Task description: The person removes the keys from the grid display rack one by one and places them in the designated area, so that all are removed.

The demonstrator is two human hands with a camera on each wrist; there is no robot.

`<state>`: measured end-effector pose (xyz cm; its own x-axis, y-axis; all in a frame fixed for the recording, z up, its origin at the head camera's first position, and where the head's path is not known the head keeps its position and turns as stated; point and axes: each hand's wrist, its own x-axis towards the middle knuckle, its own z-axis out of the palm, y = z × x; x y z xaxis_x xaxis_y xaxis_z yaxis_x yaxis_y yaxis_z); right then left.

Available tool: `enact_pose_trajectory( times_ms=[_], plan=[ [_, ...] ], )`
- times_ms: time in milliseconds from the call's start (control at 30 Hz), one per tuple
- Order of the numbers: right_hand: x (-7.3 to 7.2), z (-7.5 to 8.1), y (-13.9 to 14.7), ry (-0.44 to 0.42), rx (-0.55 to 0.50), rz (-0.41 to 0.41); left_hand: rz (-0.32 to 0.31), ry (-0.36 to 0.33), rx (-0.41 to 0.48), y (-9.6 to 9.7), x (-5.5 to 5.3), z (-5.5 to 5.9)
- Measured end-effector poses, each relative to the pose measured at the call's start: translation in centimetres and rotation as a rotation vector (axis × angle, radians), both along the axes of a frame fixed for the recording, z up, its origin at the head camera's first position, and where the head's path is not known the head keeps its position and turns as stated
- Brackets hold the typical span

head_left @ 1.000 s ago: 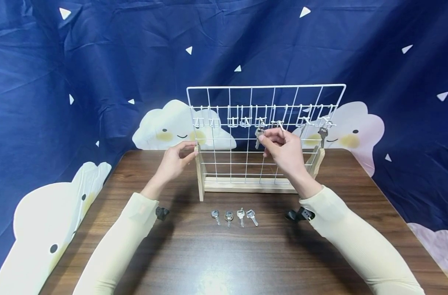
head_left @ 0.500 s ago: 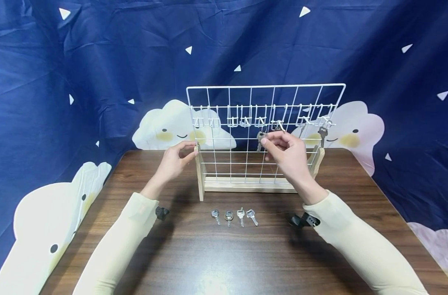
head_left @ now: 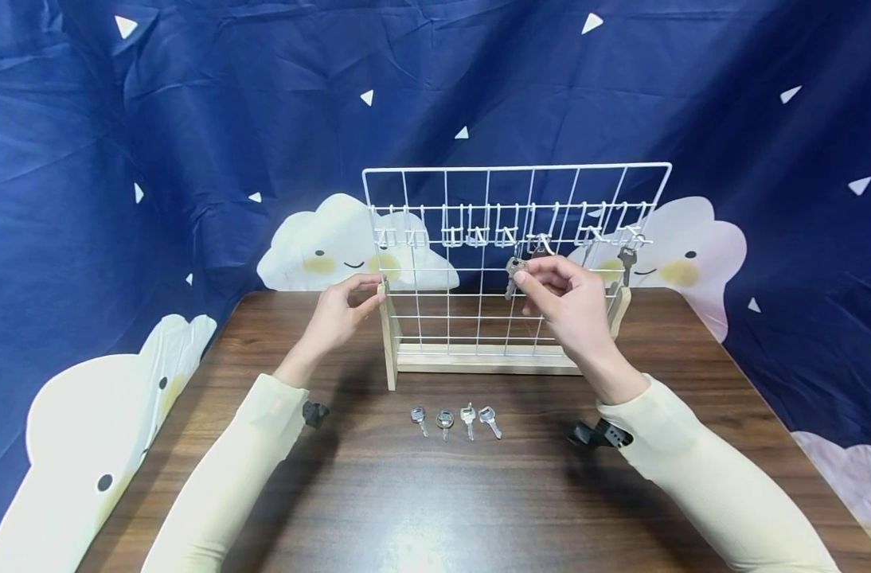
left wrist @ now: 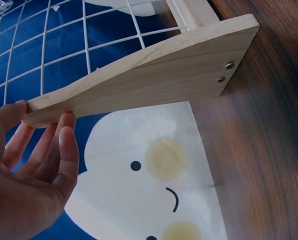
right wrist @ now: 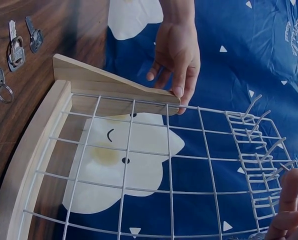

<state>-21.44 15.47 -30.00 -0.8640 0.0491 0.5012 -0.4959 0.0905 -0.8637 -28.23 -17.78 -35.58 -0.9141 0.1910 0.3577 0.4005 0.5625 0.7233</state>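
Note:
In the head view my right hand (head_left: 568,306) pinches a silver key (head_left: 513,270) between thumb and index finger, just in front of the wire grid and below the hooks. The key's blade points down and its ring shows above the bow. My left hand (head_left: 338,314) holds the left end of the white wire rack (head_left: 517,167). In the left wrist view its thumb lies on the upper edge of the wooden side panel (left wrist: 154,75), with fingers on the other face. Only the right hand's fingertips (right wrist: 289,200) show in the right wrist view; the key is mostly hidden there.
A row of white hooks (head_left: 478,236) lines the grid. A dark key (head_left: 627,261) hangs at its right end, with more keys behind the right hand. Several loose keys (head_left: 467,420) lie on the wooden table (head_left: 321,493) before the rack. A blue curtain (head_left: 263,103) stands behind.
My right hand has drawn the key down and to the right, away from the hook it was at. My left hand stays on the side panel.

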Motion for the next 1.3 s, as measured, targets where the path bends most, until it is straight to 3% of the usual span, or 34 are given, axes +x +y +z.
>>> enact_pose_trajectory(
  times_ms=[400, 667, 933, 1300],
  plan=[
    [0.7, 0.2, 0.4, -0.044, -0.011, 0.05, 0.007, -0.001, 0.002, 0.0, 0.1, 0.0],
    [1.1, -0.2, 0.9, -0.138, 0.089, 0.063, 0.009, -0.005, 0.004, 0.1, 0.2, 0.1],
    [1.1, -0.9, 1.6, -0.233, 0.058, 0.115, 0.005, -0.006, -0.001, 0.1, 0.2, 0.1],
    [1.1, -2.1, 2.7, -0.32, 0.199, 0.141, 0.006, -0.009, 0.005, 0.0, 0.1, 0.1]
  ],
)
